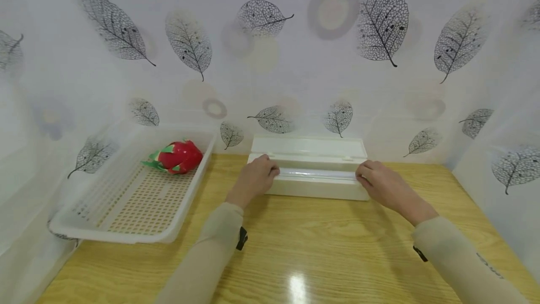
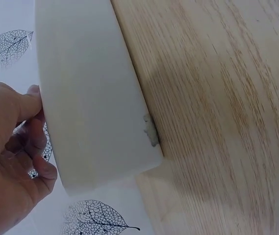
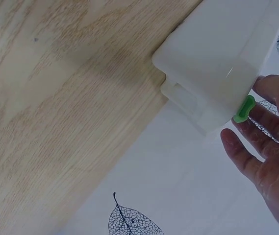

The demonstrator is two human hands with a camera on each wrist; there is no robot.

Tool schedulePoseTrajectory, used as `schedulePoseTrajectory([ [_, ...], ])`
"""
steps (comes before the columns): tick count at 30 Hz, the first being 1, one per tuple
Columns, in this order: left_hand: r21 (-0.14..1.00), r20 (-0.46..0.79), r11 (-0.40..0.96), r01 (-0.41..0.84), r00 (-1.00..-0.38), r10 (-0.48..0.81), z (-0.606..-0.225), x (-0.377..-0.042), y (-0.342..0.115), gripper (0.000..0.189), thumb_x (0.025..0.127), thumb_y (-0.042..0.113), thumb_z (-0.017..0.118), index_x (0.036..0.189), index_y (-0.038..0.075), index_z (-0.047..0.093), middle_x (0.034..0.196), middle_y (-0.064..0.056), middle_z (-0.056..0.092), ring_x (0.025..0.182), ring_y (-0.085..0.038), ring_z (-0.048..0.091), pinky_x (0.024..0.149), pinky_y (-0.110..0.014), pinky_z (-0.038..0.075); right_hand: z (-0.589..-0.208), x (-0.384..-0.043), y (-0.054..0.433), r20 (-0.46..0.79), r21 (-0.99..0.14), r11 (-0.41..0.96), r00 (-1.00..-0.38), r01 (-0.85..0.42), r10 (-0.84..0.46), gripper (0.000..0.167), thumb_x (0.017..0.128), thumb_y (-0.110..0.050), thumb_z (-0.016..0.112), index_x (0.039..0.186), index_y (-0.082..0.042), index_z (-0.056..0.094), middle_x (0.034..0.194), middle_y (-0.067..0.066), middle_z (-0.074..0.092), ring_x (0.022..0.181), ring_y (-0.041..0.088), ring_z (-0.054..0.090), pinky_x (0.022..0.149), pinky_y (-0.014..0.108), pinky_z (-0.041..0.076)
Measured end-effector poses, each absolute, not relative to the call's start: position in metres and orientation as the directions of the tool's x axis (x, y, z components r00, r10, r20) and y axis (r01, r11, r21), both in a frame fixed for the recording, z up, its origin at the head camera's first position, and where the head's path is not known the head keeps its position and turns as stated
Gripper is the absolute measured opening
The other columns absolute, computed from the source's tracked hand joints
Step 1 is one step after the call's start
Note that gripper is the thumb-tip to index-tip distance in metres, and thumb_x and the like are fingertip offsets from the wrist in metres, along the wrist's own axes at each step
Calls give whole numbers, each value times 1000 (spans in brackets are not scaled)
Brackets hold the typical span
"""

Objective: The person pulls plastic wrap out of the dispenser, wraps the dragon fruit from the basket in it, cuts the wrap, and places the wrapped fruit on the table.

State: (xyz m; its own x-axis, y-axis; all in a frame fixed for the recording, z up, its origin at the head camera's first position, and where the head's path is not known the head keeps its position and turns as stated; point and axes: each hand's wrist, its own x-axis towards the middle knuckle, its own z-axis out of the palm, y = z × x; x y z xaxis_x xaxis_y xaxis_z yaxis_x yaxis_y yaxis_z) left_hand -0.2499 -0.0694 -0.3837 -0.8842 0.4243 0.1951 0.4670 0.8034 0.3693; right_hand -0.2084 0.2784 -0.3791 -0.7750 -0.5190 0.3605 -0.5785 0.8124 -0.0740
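Observation:
A white cling film dispenser box [image 1: 316, 190] stands at the table's back, its lid [image 1: 308, 145] raised against the wall covering. Inside lies a shiny roll of cling film [image 1: 318, 174]. At the box's left end my left hand [image 1: 255, 175] pinches the film's edge between thumb and curled fingers. My right hand [image 1: 381, 184] pinches the film at the right end, thumb by the box rim. In the right wrist view, a small green piece [image 3: 245, 108] sits on the box's edge beside those fingers. The clear film between the hands is hard to make out.
A white perforated plastic basket [image 1: 168, 233] stands on the left, with a red dragon fruit [image 1: 181, 156] at its back right. Leaf-printed sheeting [image 1: 287, 74] covers the walls behind and beside the wooden table [image 1: 329, 243].

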Motion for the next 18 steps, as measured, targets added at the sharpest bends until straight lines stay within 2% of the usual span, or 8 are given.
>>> schedulePoseTrajectory([
  [6,291,200,845,449,-892,406,-385,-251,-67,20,104,20,58,107,6,73,100,-9,67,90,-24,67,78,-42,59,-379,-207,277,359,-74,818,-780,-571,-512,8,92,1,70,96,-6,73,97,8,68,87,25,64,71,39,57],
  [11,262,212,866,425,-901,378,-385,-251,-67,21,106,21,55,105,6,69,101,-9,66,91,-25,68,76,-41,60,-378,-206,270,380,-76,826,-782,-559,-494,6,90,-7,74,96,-6,74,97,8,70,86,24,66,70,40,58],
  [15,246,215,874,418,-903,371,-385,-249,-66,22,107,21,53,106,6,68,100,-9,66,89,-23,68,72,-37,60,-378,-209,261,431,-42,804,-737,-593,-521,14,88,-14,79,97,-5,74,96,9,72,83,25,68,70,41,59],
  [18,248,218,874,418,-903,371,-384,-249,-65,21,107,20,53,108,5,68,101,-9,67,89,-22,69,71,-35,60,-377,-213,256,440,-28,802,-728,-597,-526,21,87,-17,80,101,-3,74,100,13,72,87,30,69,73,45,60],
])
